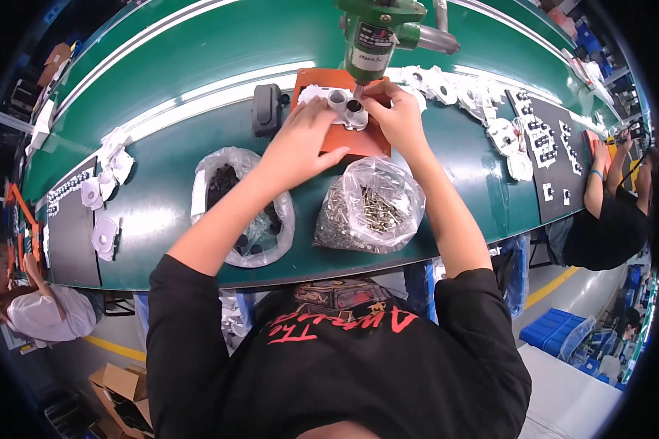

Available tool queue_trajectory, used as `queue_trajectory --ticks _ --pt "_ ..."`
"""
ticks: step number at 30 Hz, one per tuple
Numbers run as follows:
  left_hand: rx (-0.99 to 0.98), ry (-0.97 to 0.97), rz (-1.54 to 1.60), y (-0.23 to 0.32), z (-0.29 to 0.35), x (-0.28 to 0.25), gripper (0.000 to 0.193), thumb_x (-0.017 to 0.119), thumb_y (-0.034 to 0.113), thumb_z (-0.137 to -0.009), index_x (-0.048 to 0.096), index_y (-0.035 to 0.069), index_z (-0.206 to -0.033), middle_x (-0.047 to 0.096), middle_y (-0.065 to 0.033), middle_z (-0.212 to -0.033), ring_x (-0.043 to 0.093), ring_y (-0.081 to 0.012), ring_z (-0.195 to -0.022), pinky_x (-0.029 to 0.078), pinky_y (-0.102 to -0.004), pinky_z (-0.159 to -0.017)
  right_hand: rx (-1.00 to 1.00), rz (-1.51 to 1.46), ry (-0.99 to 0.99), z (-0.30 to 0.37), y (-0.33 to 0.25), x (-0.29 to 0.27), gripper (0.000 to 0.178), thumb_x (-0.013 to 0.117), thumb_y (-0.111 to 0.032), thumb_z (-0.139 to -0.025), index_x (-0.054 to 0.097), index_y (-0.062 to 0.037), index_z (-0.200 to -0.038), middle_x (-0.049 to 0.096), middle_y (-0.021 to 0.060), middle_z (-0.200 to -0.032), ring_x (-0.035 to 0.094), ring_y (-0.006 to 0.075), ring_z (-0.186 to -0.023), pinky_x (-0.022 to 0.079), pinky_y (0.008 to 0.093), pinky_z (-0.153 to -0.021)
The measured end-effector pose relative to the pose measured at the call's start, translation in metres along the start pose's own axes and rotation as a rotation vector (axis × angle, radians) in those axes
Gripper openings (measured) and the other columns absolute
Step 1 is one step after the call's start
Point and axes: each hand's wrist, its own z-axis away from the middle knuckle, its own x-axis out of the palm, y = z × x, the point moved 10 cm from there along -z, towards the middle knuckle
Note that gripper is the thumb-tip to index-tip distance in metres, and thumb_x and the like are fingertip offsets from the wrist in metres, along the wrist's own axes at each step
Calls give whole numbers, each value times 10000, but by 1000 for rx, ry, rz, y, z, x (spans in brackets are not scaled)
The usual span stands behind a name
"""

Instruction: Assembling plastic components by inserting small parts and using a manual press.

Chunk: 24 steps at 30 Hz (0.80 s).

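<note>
A white moulded housing (356, 119) with round cups lies on an orange base plate (338, 140). A dark round piece (354, 105) shows in one of its cups. My left hand (305, 137) rests its fingertips on the housing's left side, thumb stretched away. At the other side, my right hand (394, 110) has thumb and forefinger closed beside the spindle tip; what they pinch, if anything, is too small to make out. Directly above stands a green machine head (372, 44), its metal spindle (359, 91) pointing down at the housing.
Close to me stand a clear bag of screws (370, 208) and a bag of black parts (227, 183). A black box (266, 110) sits left of the base plate. White housings (479, 99) line the right, more (104, 186) the left. Other people work at both ends.
</note>
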Motion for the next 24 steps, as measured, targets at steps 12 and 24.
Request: queue_trajectory --ticks 12,24 --pt "76 46 -67 -2 8 2 613 773 300 -650 510 17 -1126 465 -235 -1233 425 -391 -1204 323 -453 -1053 -75 95 -9 -4 -1 12 129 638 -75 -787 603 33 -848 654 73 -752 600 98 -680 466 243 -652" --pt "64 71 -24 -2 8 -1 576 785 275 -627 538 6 -1072 475 -237 -1216 439 -385 -1191 332 -463 -1047 -397 262 -110 23 -33 13 286 619 -54 -767 641 -47 -1052 588 110 -1088 571 213 -940 454 305 -792"
